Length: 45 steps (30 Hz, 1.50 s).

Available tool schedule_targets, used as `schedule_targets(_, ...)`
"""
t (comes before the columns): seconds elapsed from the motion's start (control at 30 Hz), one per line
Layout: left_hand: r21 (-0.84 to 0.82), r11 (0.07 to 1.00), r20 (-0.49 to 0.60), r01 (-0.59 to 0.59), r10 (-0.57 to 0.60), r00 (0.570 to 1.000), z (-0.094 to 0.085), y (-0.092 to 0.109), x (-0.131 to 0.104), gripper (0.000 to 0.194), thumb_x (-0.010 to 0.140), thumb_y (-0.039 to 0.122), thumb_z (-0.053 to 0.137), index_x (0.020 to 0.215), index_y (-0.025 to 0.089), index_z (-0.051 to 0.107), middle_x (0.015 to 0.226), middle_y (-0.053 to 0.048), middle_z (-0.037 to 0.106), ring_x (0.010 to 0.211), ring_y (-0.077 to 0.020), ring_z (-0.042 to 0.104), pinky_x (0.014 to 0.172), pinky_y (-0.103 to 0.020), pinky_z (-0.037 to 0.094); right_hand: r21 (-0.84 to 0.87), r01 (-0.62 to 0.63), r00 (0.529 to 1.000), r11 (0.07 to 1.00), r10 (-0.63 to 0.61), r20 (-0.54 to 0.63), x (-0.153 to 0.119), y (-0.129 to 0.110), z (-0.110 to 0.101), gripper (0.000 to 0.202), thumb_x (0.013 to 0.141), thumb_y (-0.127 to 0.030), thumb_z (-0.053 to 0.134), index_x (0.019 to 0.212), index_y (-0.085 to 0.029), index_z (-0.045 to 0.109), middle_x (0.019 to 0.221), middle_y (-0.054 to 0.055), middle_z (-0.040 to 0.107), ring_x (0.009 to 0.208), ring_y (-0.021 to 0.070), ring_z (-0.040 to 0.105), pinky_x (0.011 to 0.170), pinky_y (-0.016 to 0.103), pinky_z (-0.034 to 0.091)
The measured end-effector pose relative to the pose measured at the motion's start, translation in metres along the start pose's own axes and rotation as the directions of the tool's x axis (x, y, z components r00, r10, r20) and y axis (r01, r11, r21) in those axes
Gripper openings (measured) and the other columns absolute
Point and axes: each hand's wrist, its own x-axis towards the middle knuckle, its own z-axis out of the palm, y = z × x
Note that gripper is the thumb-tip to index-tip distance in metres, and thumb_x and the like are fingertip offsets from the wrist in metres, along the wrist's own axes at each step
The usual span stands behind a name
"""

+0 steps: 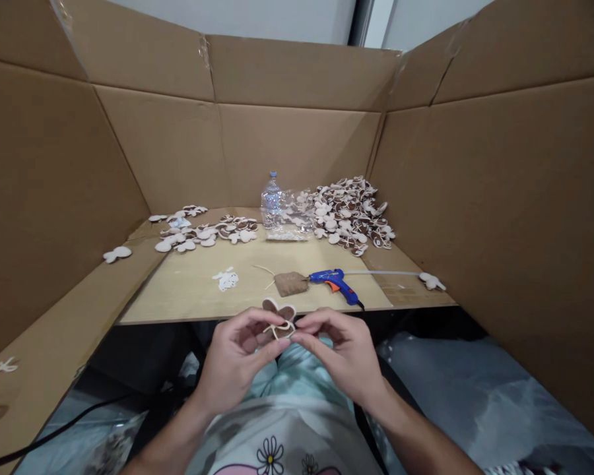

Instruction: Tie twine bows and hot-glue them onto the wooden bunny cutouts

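Between my hands, just off the table's front edge, is a small brown-and-white bunny-shaped piece [272, 306] with two rounded ears and a cream string bow across it. My left hand [240, 353] pinches it from the left, thumb in front. My right hand [340, 349] has its thumb and finger closed at the piece's right edge, by the bow; the fingertips partly cover that spot. Beyond my hands a blue glue gun [334, 280] lies on its side, nozzle on a brown pad [291, 284]. Small white cutouts [226, 279] lie left of the pad.
A large heap of bunny pieces [349, 214] stands at the back right, and a smaller spread [208, 234] at the back left. Between them are a plastic bottle [272, 192] and a clear bag [292, 218]. Cardboard walls [297, 145] enclose the table [173, 297] on three sides.
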Motion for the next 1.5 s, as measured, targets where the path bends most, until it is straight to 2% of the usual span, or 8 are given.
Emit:
schedule_targets(0.17, -0.071, 0.997, 0.071, 0.032, -0.027, 0.997, -0.002, -0.002, 0.004, 0.017, 0.074, 0.013, 0.076, 0.088, 0.020, 0.071, 0.086, -0.002, 0.071, 0.082, -0.0142, 0.066, 0.074, -0.022, 0.054, 0.398, -0.343, 0.935, 0.851, 0.271, 0.227, 0.009, 0.009, -0.002, 0.026, 0.067, -0.023, 0.083, 0.086, -0.020, 0.065, 0.076, -0.002, 0.066, 0.068, 0.0098, 0.064, 0.066, 0.021, 0.054)
schedule_targets(0.3, -0.169, 0.980, 0.160, 0.104, -0.077, 0.984, -0.004, -0.005, 0.006, 0.014, 0.081, 0.018, 0.071, 0.095, 0.019, 0.070, 0.092, -0.004, 0.070, 0.086, -0.0146, 0.065, 0.076, -0.024, 0.052, 0.506, -0.381, 0.918, 0.774, 0.251, 0.307, 0.015, 0.017, -0.006, 0.041, 0.067, -0.025, 0.084, 0.101, -0.023, 0.062, 0.082, -0.003, 0.061, 0.075, 0.0089, 0.060, 0.070, 0.021, 0.050)
schedule_targets(0.47, -0.209, 0.964, 0.147, 0.166, -0.137, 0.980, -0.004, -0.007, 0.009, 0.017, 0.076, 0.019, 0.076, 0.091, 0.018, 0.068, 0.089, -0.002, 0.066, 0.083, -0.0124, 0.061, 0.074, -0.023, 0.049, 0.370, -0.227, 0.957, 0.901, 0.136, 0.256, 0.014, 0.017, -0.011, 0.025, 0.086, -0.026, 0.066, 0.110, -0.027, 0.064, 0.082, -0.002, 0.060, 0.073, 0.0088, 0.056, 0.067, 0.021, 0.048)
schedule_targets(0.7, -0.164, 0.975, 0.152, 0.151, -0.127, 0.980, -0.004, -0.014, 0.010, 0.020, 0.072, 0.014, 0.078, 0.085, 0.018, 0.063, 0.081, 0.003, 0.061, 0.079, -0.0091, 0.058, 0.074, -0.021, 0.045, 0.172, -0.142, 0.940, 0.975, 0.078, 0.333, 0.011, 0.013, -0.012, 0.018, 0.089, -0.027, 0.062, 0.105, -0.024, 0.069, 0.090, 0.003, 0.064, 0.081, 0.0124, 0.060, 0.071, 0.025, 0.047)
schedule_targets(1.17, -0.144, 0.963, 0.213, 0.228, -0.195, 0.957, -0.003, -0.011, 0.010, 0.025, 0.066, 0.013, 0.083, 0.087, 0.017, 0.070, 0.085, -0.001, 0.070, 0.085, -0.0145, 0.066, 0.080, -0.026, 0.049, 0.167, -0.253, 0.914, 0.953, 0.179, 0.363, 0.014, 0.017, -0.015, 0.017, 0.088, -0.034, 0.063, 0.094, -0.019, 0.067, 0.074, 0.000, 0.060, 0.063, 0.0090, 0.053, 0.059, 0.021, 0.043)
schedule_targets(1.37, -0.122, 0.949, 0.283, 0.292, -0.249, 0.926, -0.007, -0.014, 0.012, 0.032, 0.063, 0.014, 0.084, 0.093, 0.019, 0.072, 0.092, -0.005, 0.075, 0.092, -0.0203, 0.068, 0.082, -0.031, 0.050, 0.185, -0.310, 0.912, 0.932, 0.237, 0.334, 0.020, 0.022, -0.014, 0.024, 0.080, -0.038, 0.071, 0.075, -0.016, 0.065, 0.064, -0.002, 0.058, 0.056, 0.0076, 0.050, 0.053, 0.019, 0.040)
schedule_targets(1.43, -0.103, 0.947, 0.301, 0.303, -0.261, 0.917, -0.011, -0.012, 0.014, 0.043, 0.061, 0.016, 0.085, 0.102, 0.021, 0.071, 0.105, -0.008, 0.074, 0.097, -0.0238, 0.067, 0.084, -0.036, 0.050, 0.186, -0.382, 0.891, 0.905, 0.307, 0.333, 0.022, 0.027, -0.016, 0.029, 0.077, -0.042, 0.072, 0.073, -0.015, 0.063, 0.060, -0.003, 0.057, 0.050, 0.0064, 0.049, 0.049, 0.018, 0.039)
schedule_targets(1.5, -0.052, 0.956, 0.259, 0.290, -0.267, 0.928, -0.018, -0.008, 0.017, 0.044, 0.063, 0.021, 0.084, 0.104, 0.022, 0.070, 0.115, -0.009, 0.071, 0.106, -0.0263, 0.064, 0.091, -0.039, 0.048, 0.125, -0.467, 0.834, 0.875, 0.390, 0.391, 0.024, 0.032, -0.019, 0.034, 0.076, -0.047, 0.071, 0.071, -0.015, 0.063, 0.055, -0.004, 0.057, 0.045, 0.0057, 0.047, 0.045, 0.017, 0.037)
